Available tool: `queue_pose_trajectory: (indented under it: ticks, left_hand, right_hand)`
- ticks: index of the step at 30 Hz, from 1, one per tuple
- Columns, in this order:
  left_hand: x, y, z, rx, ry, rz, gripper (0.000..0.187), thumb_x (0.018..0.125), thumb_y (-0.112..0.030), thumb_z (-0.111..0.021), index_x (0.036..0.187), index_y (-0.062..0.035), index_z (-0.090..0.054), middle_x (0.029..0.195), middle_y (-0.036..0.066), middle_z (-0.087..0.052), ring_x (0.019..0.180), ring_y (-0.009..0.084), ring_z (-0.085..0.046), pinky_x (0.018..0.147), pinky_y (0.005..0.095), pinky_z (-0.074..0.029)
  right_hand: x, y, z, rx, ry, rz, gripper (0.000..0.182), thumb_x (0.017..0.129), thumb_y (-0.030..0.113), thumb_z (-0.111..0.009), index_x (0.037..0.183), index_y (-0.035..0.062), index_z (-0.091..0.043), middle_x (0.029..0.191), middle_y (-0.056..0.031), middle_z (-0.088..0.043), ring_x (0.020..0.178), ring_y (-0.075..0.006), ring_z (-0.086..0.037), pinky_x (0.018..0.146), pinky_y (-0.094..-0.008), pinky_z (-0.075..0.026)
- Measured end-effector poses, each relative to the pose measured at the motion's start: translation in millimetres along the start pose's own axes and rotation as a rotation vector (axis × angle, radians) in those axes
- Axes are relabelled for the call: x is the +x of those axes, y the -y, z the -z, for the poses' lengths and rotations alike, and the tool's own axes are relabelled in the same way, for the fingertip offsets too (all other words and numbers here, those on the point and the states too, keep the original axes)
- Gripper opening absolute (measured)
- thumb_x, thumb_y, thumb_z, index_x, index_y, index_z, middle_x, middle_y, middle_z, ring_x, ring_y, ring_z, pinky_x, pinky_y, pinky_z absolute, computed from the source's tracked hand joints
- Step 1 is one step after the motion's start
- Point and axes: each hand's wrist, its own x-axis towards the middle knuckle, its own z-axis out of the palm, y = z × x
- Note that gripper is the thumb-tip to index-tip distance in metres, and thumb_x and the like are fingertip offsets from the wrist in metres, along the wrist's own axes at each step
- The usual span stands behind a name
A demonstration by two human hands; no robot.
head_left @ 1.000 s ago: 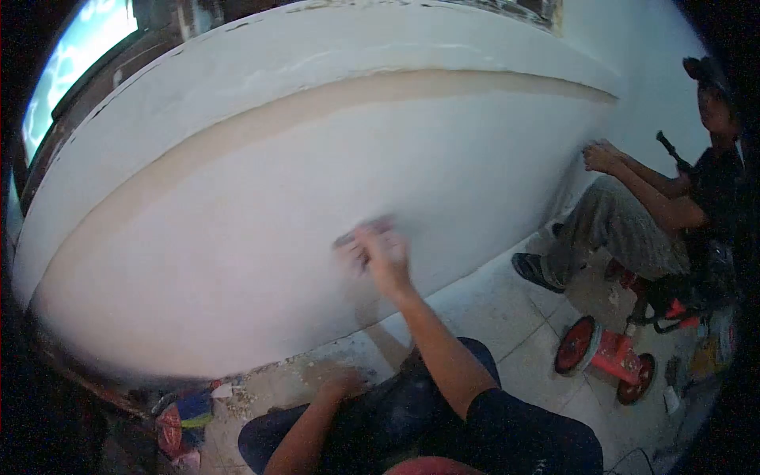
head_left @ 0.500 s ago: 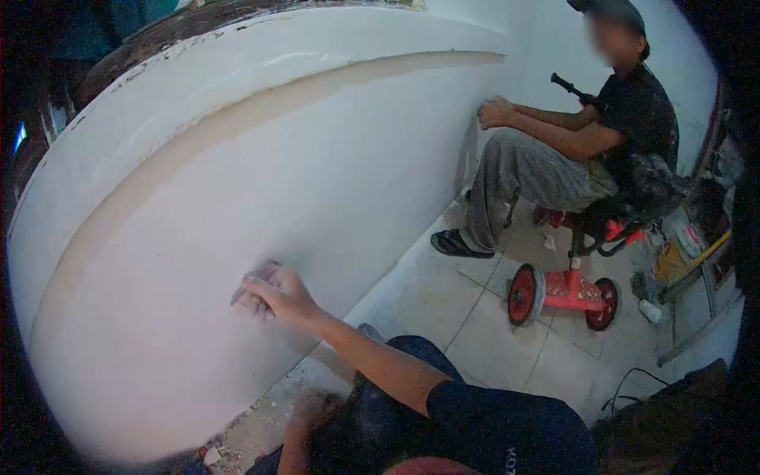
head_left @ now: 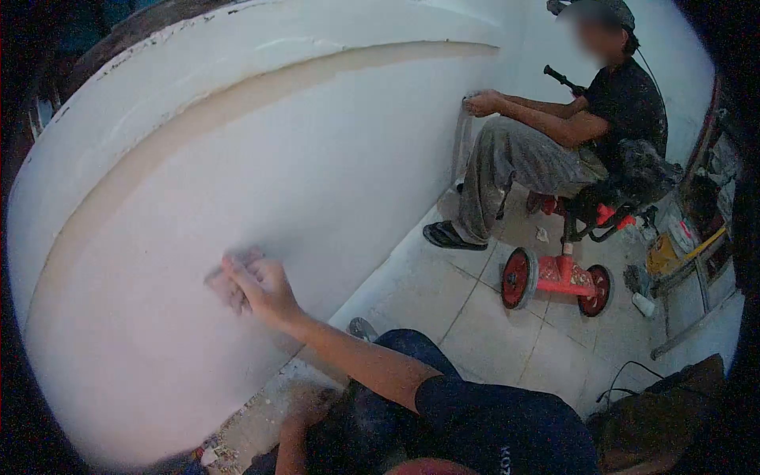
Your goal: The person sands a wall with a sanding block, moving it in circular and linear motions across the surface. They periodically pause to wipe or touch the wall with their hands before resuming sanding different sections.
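My right hand (head_left: pixel 257 289) is against the white wall (head_left: pixel 332 166), its arm reaching up from the lower right. Its fingers are bent and pressed together on the surface; what they hold, if anything, is too blurred to name. Low in the view, my left hand (head_left: pixel 313 404) rests near my dark-clothed leg, dim and smeared, with its fingers hard to make out. A raised, curved ledge (head_left: pixel 277 49) runs along the top of the wall.
A co-worker (head_left: pixel 586 119) sits on a red-wheeled tricycle (head_left: pixel 564 281) at the right, both hands at the wall. Pale floor tiles (head_left: pixel 491 317) lie below. A black cable (head_left: pixel 625 380), debris and a yellow item (head_left: pixel 663 255) are at the right.
My right hand has moved a little left and up along the wall. The whole view has shifted slightly. The co-worker's hands have changed position at the wall.
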Motion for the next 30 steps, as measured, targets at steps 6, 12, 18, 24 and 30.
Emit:
queue_pose_trajectory:
  ticks: [6, 12, 18, 24, 30]
  left_hand:
    - [-5, -19, 22, 0.096, 0.060, -0.036, 0.044, 0.100, -0.049, -0.054, 0.119, -0.0161, -0.077, 0.128, 0.018, -0.070, 0.123, 0.0421, -0.060, 0.115, 0.0544, -0.034]
    - [-8, -12, 10, 0.019, 0.074, 0.063, 0.045, 0.100, -0.046, -0.054, 0.128, -0.0146, -0.071, 0.137, 0.018, -0.064, 0.128, 0.0413, -0.057, 0.117, 0.0519, -0.035]
    - [-21, -28, 32, 0.020, 0.100, 0.172, 0.048, 0.101, -0.043, -0.054, 0.136, -0.0130, -0.066, 0.147, 0.018, -0.057, 0.134, 0.0404, -0.054, 0.119, 0.0494, -0.036]
    - [24, 72, -83, -0.063, -0.007, 0.023, 0.048, 0.100, -0.046, -0.056, 0.134, -0.0131, -0.066, 0.141, 0.020, -0.060, 0.132, 0.0410, -0.054, 0.116, 0.0509, -0.039]
    - [95, 212, -252, 0.172, -0.505, -0.351, 0.047, 0.100, -0.046, -0.057, 0.132, -0.0125, -0.065, 0.137, 0.019, -0.062, 0.129, 0.0402, -0.056, 0.114, 0.0514, -0.041]
  right_hand:
    - [-8, -9, 5, -0.052, 0.167, -0.063, 0.055, 0.104, 0.048, -0.060, 0.075, 0.0018, -0.069, 0.065, -0.0081, -0.068, 0.050, -0.0106, -0.061, 0.044, -0.0247, -0.044]
    - [-7, -8, 1, -0.032, 0.151, -0.086, 0.054, 0.105, 0.048, -0.058, 0.082, 0.0008, -0.071, 0.066, -0.0072, -0.068, 0.050, -0.0106, -0.062, 0.044, -0.0251, -0.045]
    - [-5, -7, 5, -0.005, 0.149, -0.103, 0.052, 0.103, 0.049, -0.061, 0.084, 0.0022, -0.072, 0.069, -0.0070, -0.069, 0.051, -0.0115, -0.062, 0.044, -0.0269, -0.047]
    - [-6, -17, -5, -0.049, 0.210, -0.130, 0.057, 0.102, 0.054, -0.059, 0.083, 0.0022, -0.071, 0.070, -0.0085, -0.069, 0.051, -0.0129, -0.063, 0.043, -0.0270, -0.046]
    - [8, -5, 18, -0.027, 0.049, -0.027, 0.055, 0.106, 0.048, -0.057, 0.078, 0.0019, -0.069, 0.064, -0.0081, -0.068, 0.050, -0.0135, -0.063, 0.044, -0.0267, -0.047]
